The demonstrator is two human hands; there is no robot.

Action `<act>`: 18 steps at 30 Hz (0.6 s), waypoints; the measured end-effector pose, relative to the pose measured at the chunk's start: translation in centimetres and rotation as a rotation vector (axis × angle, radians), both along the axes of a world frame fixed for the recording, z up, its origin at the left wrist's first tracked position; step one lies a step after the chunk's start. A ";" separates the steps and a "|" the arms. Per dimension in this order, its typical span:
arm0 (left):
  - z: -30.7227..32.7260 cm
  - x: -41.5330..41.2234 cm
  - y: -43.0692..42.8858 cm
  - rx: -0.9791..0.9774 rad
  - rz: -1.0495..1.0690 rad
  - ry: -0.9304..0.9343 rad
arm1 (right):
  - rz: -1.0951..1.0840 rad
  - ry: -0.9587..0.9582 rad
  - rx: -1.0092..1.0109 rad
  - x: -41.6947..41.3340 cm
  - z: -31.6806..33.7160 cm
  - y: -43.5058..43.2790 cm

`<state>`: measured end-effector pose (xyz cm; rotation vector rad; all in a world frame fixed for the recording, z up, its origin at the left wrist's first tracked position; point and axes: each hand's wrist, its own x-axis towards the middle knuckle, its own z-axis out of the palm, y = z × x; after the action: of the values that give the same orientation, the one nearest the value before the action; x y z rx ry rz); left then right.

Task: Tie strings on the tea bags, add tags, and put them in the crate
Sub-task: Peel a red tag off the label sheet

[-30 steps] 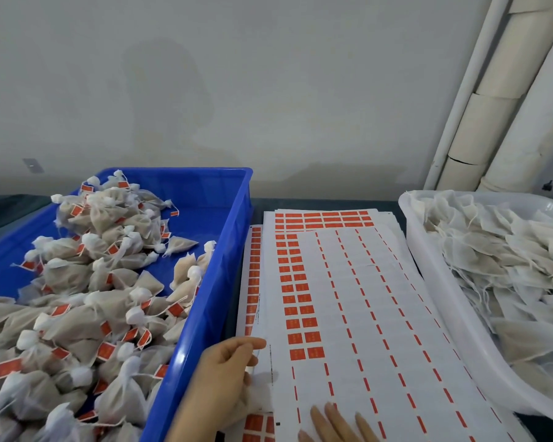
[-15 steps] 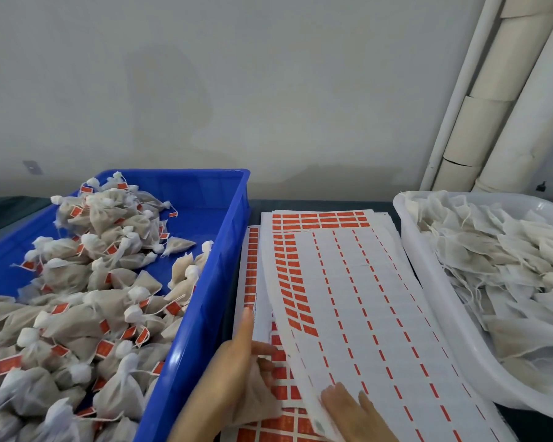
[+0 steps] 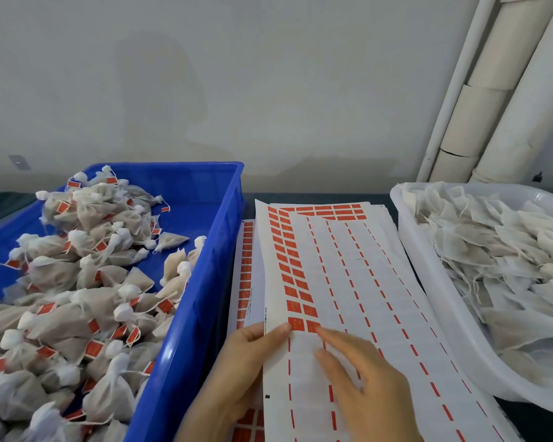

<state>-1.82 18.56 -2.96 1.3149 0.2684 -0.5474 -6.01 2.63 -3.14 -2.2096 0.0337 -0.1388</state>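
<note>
The top tag sheet point(image 3: 364, 282) lies between the two containers, white with two columns of red tags point(image 3: 296, 301) left along its left side. My left hand point(image 3: 237, 371) pinches the sheet's lifted left edge, thumb on top just below the lowest tags. My right hand point(image 3: 364, 378) rests on the sheet with straight fingers, its index fingertip touching the lowest red tag. To the left, the blue crate point(image 3: 211, 266) holds several tied tea bags point(image 3: 87, 282) with red tags. At the right, a white tub point(image 3: 447, 314) holds loose untied tea bags point(image 3: 508, 250).
More tag sheets point(image 3: 246, 266) lie stacked under the top one, with red tags showing at the left and far end. White pipes point(image 3: 492, 90) run up the wall at the back right. A grey wall stands close behind the table.
The top sheet has been lifted and shifted left over the stack. My left hand now pinches its left edge. My right hand slid up the sheet to the lowest red tags.
</note>
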 end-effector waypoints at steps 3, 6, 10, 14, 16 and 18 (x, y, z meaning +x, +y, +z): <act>0.0 0.1 -0.2 -0.027 0.043 -0.031 | -0.036 -0.143 0.011 1.4 -0.2 1.8; 0.1 0.4 -0.2 -0.024 0.052 -0.064 | -0.027 -0.146 -0.005 2.7 -0.2 2.6; 0.0 0.3 -0.2 -0.043 0.085 -0.069 | -0.022 -0.174 -0.027 2.9 -0.8 2.6; 0.1 -0.1 -0.3 -0.109 0.065 -0.105 | -0.020 -0.183 0.007 2.8 -0.6 2.3; 0.2 -0.1 -0.4 -0.122 0.060 -0.136 | -0.014 -0.187 -0.002 2.7 -0.6 2.1; 0.3 -0.1 -0.5 -0.112 0.066 -0.162 | -0.004 -0.188 -0.028 2.7 -0.5 2.0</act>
<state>-1.94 18.01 -2.65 1.2299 0.1448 -0.3920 -3.31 4.65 -3.61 -2.2156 -0.0678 -0.3503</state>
